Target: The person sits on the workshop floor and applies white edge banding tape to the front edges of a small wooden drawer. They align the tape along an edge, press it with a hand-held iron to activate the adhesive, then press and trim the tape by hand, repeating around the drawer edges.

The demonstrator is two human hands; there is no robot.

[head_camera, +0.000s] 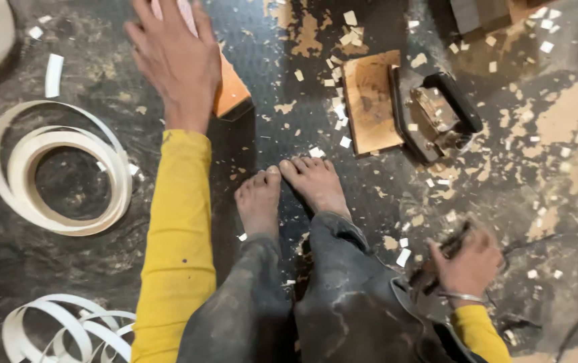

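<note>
A dark, scuffed floor (47, 269) is filling the view, strewn with small white offcuts and pale patches of dust or dried glue. The person is sitting on it with both legs in grey dusty trousers stretched forward and the bare feet (289, 191) lying side by side, toes pointing away.

The left arm, in a yellow sleeve (178, 235), is reaching straight out ahead. The left hand (171, 60) is lying palm down with its fingers spread and extended, pressing flat on an orange wooden block (232, 91) that is poking out from under the palm on its right side; a pale pinkish piece (185, 13) is showing between the fingers at the top edge. The hand is not curled around anything, only resting on top.

The right hand (467, 265) is sitting low beside the right knee, wrist bent, a thin metal bangle around it. Its fingers are closing around a dark, slender tool (447, 252), blurred, so its kind cannot be told.

Ahead of the feet a flat wooden board (369, 101) is lying, and touching its right edge a black-handled clothes iron (436, 114) is lying tipped on its side. To the left, coils of white edge banding (54, 175) are lying loose, with more loops (67, 333) near the left hip.
</note>
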